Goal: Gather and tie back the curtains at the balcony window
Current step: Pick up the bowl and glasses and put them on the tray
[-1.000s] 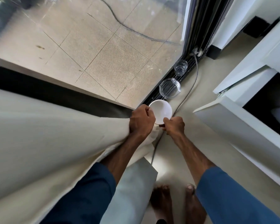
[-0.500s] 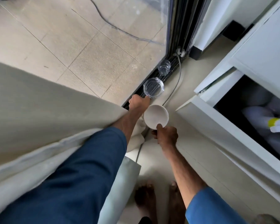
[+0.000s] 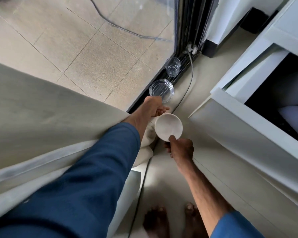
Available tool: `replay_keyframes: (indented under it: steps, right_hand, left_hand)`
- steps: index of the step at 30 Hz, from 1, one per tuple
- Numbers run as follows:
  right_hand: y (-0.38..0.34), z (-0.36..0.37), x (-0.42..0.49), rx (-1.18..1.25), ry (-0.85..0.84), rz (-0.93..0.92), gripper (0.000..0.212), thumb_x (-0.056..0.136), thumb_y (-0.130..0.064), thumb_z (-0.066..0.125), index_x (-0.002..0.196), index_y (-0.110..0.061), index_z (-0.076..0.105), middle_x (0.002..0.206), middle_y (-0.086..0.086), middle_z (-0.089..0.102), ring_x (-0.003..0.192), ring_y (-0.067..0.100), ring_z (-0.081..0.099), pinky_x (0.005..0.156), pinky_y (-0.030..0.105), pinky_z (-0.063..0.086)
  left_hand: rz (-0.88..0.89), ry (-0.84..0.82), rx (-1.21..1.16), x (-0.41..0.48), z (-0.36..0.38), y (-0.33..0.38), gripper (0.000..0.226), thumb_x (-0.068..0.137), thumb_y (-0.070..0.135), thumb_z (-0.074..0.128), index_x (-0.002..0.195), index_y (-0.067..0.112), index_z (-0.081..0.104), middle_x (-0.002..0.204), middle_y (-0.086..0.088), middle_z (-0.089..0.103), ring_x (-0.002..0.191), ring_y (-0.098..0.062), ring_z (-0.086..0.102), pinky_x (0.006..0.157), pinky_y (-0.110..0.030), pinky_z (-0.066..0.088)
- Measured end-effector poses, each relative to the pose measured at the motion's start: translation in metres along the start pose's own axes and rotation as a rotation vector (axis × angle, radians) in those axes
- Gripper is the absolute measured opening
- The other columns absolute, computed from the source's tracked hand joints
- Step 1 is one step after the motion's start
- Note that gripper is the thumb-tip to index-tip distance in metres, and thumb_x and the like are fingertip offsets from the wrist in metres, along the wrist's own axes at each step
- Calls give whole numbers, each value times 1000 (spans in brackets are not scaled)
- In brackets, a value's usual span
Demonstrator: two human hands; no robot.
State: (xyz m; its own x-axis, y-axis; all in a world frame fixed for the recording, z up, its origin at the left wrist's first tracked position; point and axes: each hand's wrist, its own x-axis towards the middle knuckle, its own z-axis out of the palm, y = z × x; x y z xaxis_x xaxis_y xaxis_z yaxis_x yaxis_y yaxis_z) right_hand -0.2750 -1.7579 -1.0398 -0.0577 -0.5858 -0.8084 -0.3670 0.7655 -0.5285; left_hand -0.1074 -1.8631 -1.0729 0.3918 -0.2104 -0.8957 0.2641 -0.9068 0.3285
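We find the curtain (image 3: 41, 117) left, a cabinet (image 3: 239, 131) right, a bowl (image 3: 168, 128) between. Beyond it: a dish (image 3: 162, 90), then a glass (image 3: 172, 67).

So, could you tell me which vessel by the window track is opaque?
The white bowl, held at its rim by the right hand; the flat dish and the tumbler beyond it are clear glass.

Curtain (image 3: 46, 121): matt beige cloth. Bowl (image 3: 168, 129): smooth white, perhaps ceramic. Lid (image 3: 161, 90), tumbler (image 3: 172, 66): clear glass. Balcony tiles (image 3: 96, 54): rough, speckled.
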Motion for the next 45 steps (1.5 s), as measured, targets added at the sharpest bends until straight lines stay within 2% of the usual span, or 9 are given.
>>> replay_keyframes:
  steps: [7,12,17,23,29,32,36,39,45]
  right_hand:
    - [-15,-10,-43,-26,11,38,26,85,-21,62,60,-12,66,63,8,74,63,23,72,61,39,57]
    - [-42,-37,-145,-54,-23,137,36,85,-26,61,55,-10,71,53,0,71,64,20,72,70,42,61]
    - [-82,-89,-262,-11,-25,185,35,82,-22,63,50,-8,67,53,4,70,64,27,72,71,49,62]
    - [-133,-185,-387,-11,20,181,37,79,-32,61,49,-13,71,51,-1,70,50,20,66,63,36,59]
    - [-160,-273,-503,48,142,193,32,85,-22,63,64,-2,74,56,3,72,46,17,62,54,32,56]
    - [-153,-306,-548,87,221,206,29,86,-20,63,69,1,74,58,5,73,48,14,63,49,27,53]
    - [-134,-341,-603,144,287,206,27,88,-15,64,77,8,74,69,14,76,31,1,50,35,15,38]
    - [-110,-360,-640,202,310,202,25,87,-17,66,85,7,75,71,13,76,33,2,51,33,16,35]
    - [-51,-383,-714,267,366,182,18,91,-16,66,78,-5,73,76,12,77,46,10,54,35,17,35]
  left_hand:
    - [58,119,-38,-66,-33,-24,29,100,22,55,85,-2,65,58,-7,68,39,-10,42,38,-22,35]
    - [130,235,-113,-182,-68,-50,29,99,15,50,103,-9,67,85,-19,73,27,-3,45,32,-13,31]
    - [130,256,18,-319,-96,-66,47,91,34,44,83,-1,74,87,-21,76,89,-40,71,74,-47,59]
    - [85,288,88,-438,-110,-89,78,69,61,31,90,0,74,95,-29,72,92,-47,67,80,-54,57]
    - [83,82,71,-626,-104,-57,44,99,27,41,66,12,66,67,-11,65,51,-22,48,49,-26,33]
    - [149,-13,150,-674,-99,-58,49,101,24,39,86,-13,69,87,-32,70,49,-20,47,48,-26,33]
    - [230,-36,259,-730,-96,-66,48,103,30,36,105,-5,68,102,-20,74,94,-37,68,81,-44,54]
    - [293,-80,333,-758,-97,-85,37,97,37,37,80,15,60,105,-19,72,107,-34,65,100,-50,49]
    - [479,-166,608,-819,-106,-130,47,101,31,41,104,-8,68,98,-21,76,100,-35,70,89,-47,55]
